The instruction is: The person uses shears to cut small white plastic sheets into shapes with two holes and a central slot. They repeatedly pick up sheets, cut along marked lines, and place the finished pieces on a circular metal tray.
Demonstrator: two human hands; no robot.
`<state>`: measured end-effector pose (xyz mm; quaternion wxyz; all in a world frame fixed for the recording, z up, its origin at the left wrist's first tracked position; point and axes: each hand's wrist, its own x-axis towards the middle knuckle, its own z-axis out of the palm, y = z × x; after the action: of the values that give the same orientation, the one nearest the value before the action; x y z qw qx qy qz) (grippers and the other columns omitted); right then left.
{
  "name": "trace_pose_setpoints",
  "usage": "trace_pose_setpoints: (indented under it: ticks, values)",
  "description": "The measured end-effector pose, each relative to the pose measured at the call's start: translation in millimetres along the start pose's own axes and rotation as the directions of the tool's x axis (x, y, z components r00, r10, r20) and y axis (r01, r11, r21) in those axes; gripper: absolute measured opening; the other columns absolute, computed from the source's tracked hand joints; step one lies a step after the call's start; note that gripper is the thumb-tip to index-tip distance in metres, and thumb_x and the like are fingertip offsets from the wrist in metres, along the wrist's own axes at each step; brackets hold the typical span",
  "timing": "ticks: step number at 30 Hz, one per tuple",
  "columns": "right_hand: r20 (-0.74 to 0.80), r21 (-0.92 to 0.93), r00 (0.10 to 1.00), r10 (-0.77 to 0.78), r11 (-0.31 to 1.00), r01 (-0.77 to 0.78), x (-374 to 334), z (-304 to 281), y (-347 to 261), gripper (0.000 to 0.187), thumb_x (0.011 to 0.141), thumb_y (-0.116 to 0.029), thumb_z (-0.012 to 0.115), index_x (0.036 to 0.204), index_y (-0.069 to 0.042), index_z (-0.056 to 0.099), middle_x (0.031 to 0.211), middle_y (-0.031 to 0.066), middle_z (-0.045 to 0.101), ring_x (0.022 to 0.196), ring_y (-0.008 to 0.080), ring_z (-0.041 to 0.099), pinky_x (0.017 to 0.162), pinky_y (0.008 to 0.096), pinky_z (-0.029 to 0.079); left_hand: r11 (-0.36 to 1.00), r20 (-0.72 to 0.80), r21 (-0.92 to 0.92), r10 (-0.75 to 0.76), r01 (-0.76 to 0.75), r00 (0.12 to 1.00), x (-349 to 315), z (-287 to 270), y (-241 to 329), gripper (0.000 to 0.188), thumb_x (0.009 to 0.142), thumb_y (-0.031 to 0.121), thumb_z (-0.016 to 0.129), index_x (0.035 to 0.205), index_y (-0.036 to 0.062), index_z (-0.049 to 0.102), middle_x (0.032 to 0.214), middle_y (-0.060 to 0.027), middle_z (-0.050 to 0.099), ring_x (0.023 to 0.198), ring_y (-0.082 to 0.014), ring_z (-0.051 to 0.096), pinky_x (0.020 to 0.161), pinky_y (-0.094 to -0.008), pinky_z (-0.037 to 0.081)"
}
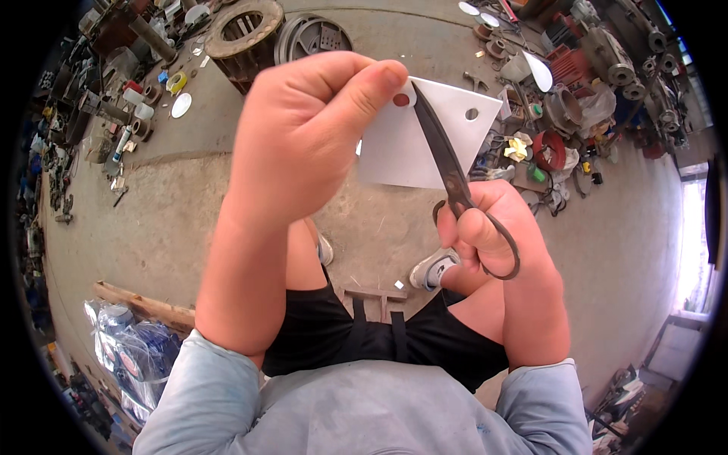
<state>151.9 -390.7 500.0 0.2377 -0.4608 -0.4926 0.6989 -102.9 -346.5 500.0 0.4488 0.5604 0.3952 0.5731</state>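
In front of my chest I hold up a white sheet [394, 155] with a punched hole near each of its two upper corners. My left hand [303, 129] pinches its upper left corner between thumb and fingers. Dark metal scissors [441, 148] are in my right hand [489, 227], with thumb and fingers in the handle loops. Their blades point up and lie along the sheet, the tips close to the left hole beside my left thumb. The blades look nearly closed; whether the sheet is between them I cannot tell.
Below is a concrete floor [364, 220], with my shoes on it. Heaped metal parts and tools [561, 114] lie at the far right, more clutter [129, 106] at the far left. A round metal frame [243, 34] stands at the back. Plastic-wrapped goods [133, 353] sit at the near left.
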Motion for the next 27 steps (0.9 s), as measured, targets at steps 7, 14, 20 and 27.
trace_pose_setpoints:
  ticks: [7,14,20,27]
  values:
    - [0.021,0.111,0.994,-0.105,0.989,0.102,9,11,4,0.061,0.09,-0.059,0.086,0.088,0.0,0.073,0.065,-0.002,0.058,0.055,0.0073,0.053,0.05,0.0246,0.042,0.732,-0.18,-0.679,-0.238,0.055,0.954,-28,61,-3,0.034,0.112,0.031,0.065,0.118,-0.0003,0.075,0.101,0.0006,0.074,0.087,-0.0053,0.063,0.077,-0.0233,0.05]
    - [0.019,0.098,0.995,-0.099,0.99,0.097,7,13,3,0.074,0.088,-0.071,0.08,0.092,0.003,0.074,0.063,-0.0003,0.057,0.054,0.0091,0.053,0.05,0.0261,0.042,0.819,-0.145,-0.568,-0.19,0.076,0.971,-20,47,-14,0.031,0.111,0.028,0.068,0.12,-0.0007,0.076,0.107,-0.0024,0.077,0.095,-0.0079,0.069,0.085,-0.0251,0.054]
    - [0.087,0.137,0.988,-0.127,0.984,0.114,0,3,6,0.085,0.083,-0.082,0.077,0.092,0.003,0.075,0.06,0.0007,0.057,0.05,0.0088,0.053,0.05,0.0245,0.04,0.825,-0.063,-0.554,-0.174,0.111,0.983,-22,46,-8,0.03,0.109,0.027,0.071,0.12,-0.0002,0.079,0.105,-0.0006,0.078,0.093,-0.0052,0.066,0.084,-0.0242,0.051]
    - [0.1,0.177,0.992,-0.072,0.983,0.053,-6,0,0,0.082,0.08,-0.078,0.082,0.09,0.003,0.074,0.059,0.0005,0.057,0.049,0.008,0.051,0.047,0.0251,0.039,0.819,-0.016,-0.556,-0.18,0.14,0.984,-19,40,-5,0.028,0.108,0.024,0.072,0.118,-0.0011,0.079,0.102,-0.0022,0.078,0.091,-0.007,0.068,0.082,-0.0251,0.053]
